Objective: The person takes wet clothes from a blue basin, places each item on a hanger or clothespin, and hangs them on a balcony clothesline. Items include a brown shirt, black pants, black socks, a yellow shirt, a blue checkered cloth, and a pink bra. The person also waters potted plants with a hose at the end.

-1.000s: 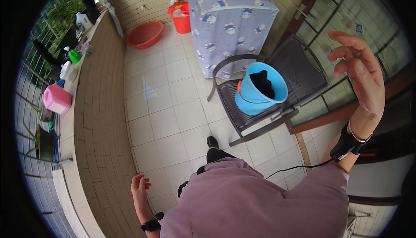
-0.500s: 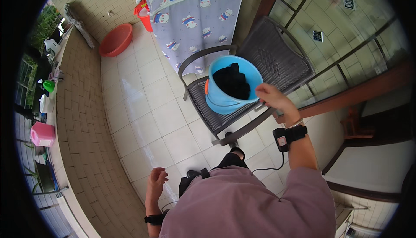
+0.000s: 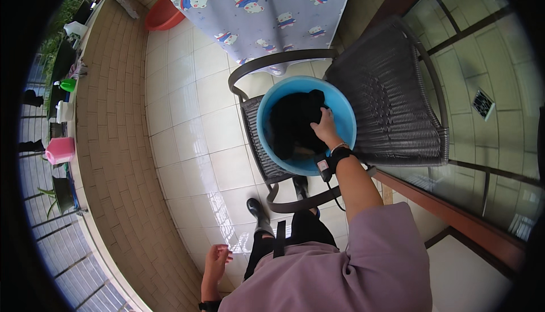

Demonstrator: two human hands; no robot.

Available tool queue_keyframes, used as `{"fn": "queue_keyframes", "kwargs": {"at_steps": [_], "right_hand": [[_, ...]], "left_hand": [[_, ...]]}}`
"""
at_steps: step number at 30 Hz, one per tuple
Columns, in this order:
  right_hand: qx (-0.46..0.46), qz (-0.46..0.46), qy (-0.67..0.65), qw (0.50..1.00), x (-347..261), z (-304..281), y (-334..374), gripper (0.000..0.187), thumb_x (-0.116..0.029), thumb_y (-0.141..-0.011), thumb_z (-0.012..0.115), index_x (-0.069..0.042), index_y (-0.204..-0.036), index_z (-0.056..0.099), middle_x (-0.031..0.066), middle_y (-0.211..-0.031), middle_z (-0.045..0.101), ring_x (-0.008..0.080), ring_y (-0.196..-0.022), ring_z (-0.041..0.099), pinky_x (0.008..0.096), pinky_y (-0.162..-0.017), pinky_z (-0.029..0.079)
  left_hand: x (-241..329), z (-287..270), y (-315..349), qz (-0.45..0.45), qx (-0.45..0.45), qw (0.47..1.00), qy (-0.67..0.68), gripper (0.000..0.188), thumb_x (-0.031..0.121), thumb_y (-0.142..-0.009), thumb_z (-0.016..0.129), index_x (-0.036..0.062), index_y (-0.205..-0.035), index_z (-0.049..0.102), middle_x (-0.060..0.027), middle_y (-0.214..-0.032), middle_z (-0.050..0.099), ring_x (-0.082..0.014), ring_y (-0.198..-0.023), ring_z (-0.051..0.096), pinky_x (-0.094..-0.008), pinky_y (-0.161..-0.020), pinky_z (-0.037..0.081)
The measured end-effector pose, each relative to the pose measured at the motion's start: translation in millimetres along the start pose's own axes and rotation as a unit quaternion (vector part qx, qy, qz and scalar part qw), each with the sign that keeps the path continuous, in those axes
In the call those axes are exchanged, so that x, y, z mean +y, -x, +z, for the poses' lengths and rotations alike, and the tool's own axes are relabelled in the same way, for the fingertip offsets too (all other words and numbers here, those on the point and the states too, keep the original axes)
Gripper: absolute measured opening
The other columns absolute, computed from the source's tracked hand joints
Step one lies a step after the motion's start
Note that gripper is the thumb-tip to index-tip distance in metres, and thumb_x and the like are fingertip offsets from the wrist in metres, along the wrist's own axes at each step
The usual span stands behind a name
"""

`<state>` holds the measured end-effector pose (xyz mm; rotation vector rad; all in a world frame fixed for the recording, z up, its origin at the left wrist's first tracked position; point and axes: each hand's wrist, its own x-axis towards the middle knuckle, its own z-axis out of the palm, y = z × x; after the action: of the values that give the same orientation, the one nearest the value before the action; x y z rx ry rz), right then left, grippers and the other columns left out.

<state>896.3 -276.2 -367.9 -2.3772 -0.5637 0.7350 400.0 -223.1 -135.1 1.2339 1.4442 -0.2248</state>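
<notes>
In the head view, the right hand (image 3: pixel 325 127) reaches into the blue bucket (image 3: pixel 342 103) on the woven chair (image 3: pixel 392 102), fingers at the black cloth (image 3: pixel 295 120) inside, though whether they grasp it I cannot tell, while the left hand (image 3: pixel 217 261) hangs empty and loosely curled

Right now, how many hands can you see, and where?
2. The right hand is inside the blue bucket, at the black cloth; the left hand hangs over the floor, loosely curled. Neither is fully hidden.
</notes>
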Motion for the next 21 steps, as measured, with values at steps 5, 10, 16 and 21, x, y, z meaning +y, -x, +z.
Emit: {"fn": "queue_keyframes", "kwargs": {"at_steps": [5, 10, 16, 21], "right_hand": [[-0.076, 0.061, 0.044, 0.994, 8.2, 4.4, -28.1, 0.077, -0.016, -0.076, 0.071, -0.008, -0.140, 0.028, 0.0241, -0.145, 0.026, 0.0452, -0.117, 0.046, 0.0470, -0.095, 0.044], [-0.089, -0.015, 0.109, 0.990, -0.2, -24.5, -23.5, 0.049, -0.023, -0.080, 0.068, -0.001, -0.121, 0.051, 0.0217, -0.123, 0.054, 0.0376, -0.111, 0.053, 0.0452, -0.091, 0.047], [-0.174, 0.011, -0.269, 0.947, -57.2, -153.3, 33.9, 0.032, -0.023, -0.081, 0.064, 0.000, -0.103, 0.061, 0.0005, -0.079, 0.060, 0.0096, -0.064, 0.053, 0.0240, -0.051, 0.041], [-0.212, -0.020, -0.338, 0.917, -130.6, -211.4, 93.7, 0.027, -0.017, -0.082, 0.063, -0.001, -0.104, 0.062, -0.0014, -0.083, 0.060, 0.0063, -0.067, 0.052, 0.0197, -0.055, 0.041]], "left_hand": [[4.5, 9.4, 16.8, -0.054, 0.037, 0.998, -0.016, 0.024, 0.019, -0.092, 0.056, 0.0021, -0.108, 0.054, -0.0077, -0.090, 0.064, -0.0145, -0.073, 0.063, -0.0270, -0.065, 0.048], [22.4, 20.8, 6.0, -0.028, 0.029, 0.999, -0.006, 0.023, 0.019, -0.092, 0.055, 0.0017, -0.108, 0.054, -0.0069, -0.088, 0.064, -0.0139, -0.075, 0.062, -0.0265, -0.067, 0.048], [40.7, 24.8, -12.6, 0.070, -0.004, 0.997, -0.023, 0.023, 0.022, -0.095, 0.051, 0.0028, -0.107, 0.054, -0.0055, -0.090, 0.063, -0.0126, -0.074, 0.059, -0.0262, -0.069, 0.046], [63.4, 24.8, -21.4, 0.155, 0.000, 0.987, -0.038, 0.021, 0.017, -0.093, 0.053, 0.0008, -0.105, 0.055, -0.0068, -0.085, 0.063, -0.0130, -0.073, 0.059, -0.0253, -0.066, 0.047]]}}
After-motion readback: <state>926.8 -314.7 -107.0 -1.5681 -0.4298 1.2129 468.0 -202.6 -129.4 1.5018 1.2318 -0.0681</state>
